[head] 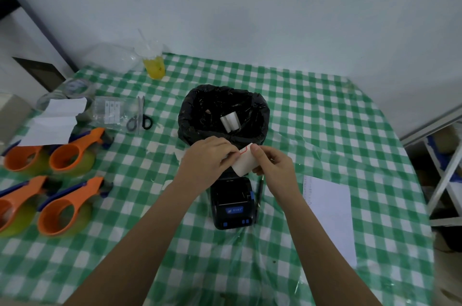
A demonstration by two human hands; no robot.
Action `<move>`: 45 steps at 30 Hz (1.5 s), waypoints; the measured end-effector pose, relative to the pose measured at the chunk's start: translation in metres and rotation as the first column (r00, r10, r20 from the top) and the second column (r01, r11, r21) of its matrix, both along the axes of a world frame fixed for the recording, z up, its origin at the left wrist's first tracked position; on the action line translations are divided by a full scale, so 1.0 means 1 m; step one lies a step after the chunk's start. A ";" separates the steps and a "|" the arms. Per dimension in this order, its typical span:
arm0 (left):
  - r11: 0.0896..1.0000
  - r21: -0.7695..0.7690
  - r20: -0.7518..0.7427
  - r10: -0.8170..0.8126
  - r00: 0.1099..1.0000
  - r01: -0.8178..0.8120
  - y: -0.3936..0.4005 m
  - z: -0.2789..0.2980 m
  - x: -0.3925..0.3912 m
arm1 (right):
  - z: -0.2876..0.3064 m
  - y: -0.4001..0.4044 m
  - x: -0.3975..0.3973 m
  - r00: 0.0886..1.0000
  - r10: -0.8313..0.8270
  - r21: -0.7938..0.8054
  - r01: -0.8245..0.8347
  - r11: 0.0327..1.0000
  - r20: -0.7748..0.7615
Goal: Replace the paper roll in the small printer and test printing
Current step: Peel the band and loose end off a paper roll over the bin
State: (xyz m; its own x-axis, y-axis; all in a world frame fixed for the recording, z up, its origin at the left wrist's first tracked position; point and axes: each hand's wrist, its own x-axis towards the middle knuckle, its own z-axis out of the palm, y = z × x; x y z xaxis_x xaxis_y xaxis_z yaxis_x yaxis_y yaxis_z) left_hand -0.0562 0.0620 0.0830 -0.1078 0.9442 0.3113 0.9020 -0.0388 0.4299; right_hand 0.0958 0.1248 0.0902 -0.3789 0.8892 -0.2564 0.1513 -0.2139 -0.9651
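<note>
A small black printer [233,208] with blue buttons sits on the green checked tablecloth, its lid open. Just above it both hands hold a white paper roll [246,164] with a red mark near its loose end. My left hand [208,158] pinches the roll's left side at the red-marked edge. My right hand [271,162] grips the roll from the right, thumb on top. Behind the hands stands a bin lined with a black bag [190,116]; a white roll core [230,122] lies inside it.
Several orange tape dispensers [67,158] lie at the left. Scissors [140,119], a clear packet [107,112] and folded paper [53,122] are further back left. A yellow drink in a bag [154,66] stands at the far edge. A white sheet [330,215] lies right of the printer.
</note>
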 end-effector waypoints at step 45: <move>0.978 -0.173 0.583 0.195 0.789 -0.114 0.004 0.005 0.010 | -0.011 0.004 0.011 0.989 0.142 0.014 -0.142 0.990 -0.050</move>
